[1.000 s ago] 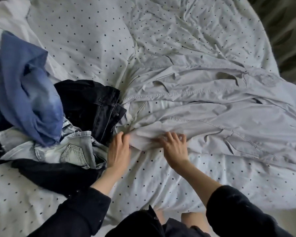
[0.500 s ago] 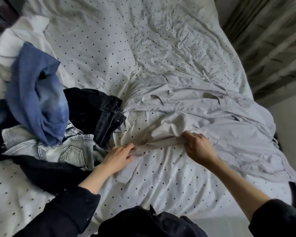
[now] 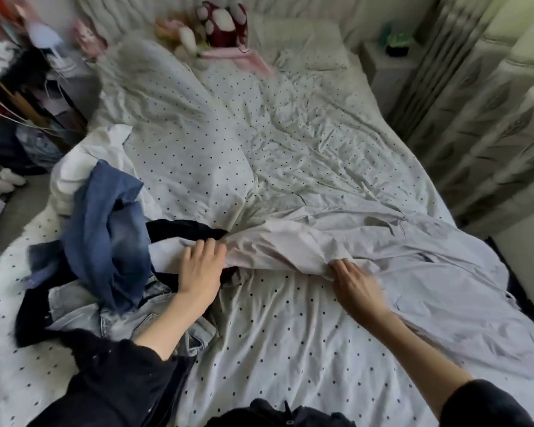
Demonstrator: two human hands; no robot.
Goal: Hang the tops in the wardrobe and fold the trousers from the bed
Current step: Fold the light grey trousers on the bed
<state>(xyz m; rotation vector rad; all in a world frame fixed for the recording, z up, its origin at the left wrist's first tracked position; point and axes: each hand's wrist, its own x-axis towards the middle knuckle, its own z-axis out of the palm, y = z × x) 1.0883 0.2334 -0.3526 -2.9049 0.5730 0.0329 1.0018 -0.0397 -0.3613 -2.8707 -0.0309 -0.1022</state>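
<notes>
Pale lilac-grey trousers lie spread across the right half of the dotted bed. My left hand pinches their waist end at the left, beside the clothes pile. My right hand grips the near edge of the same trousers further right, lifting a fold. The pile at the left holds a blue denim garment, light-wash jeans, a black garment and a white top.
Pillows and soft toys sit at the head of the bed. A cluttered shelf with cables stands at the far left. A bedside table and patterned curtains border the right side.
Both hands have moved apart along the trousers' edge and raised it off the bed. My head has tilted up, so the head of the bed and the shelf now show.
</notes>
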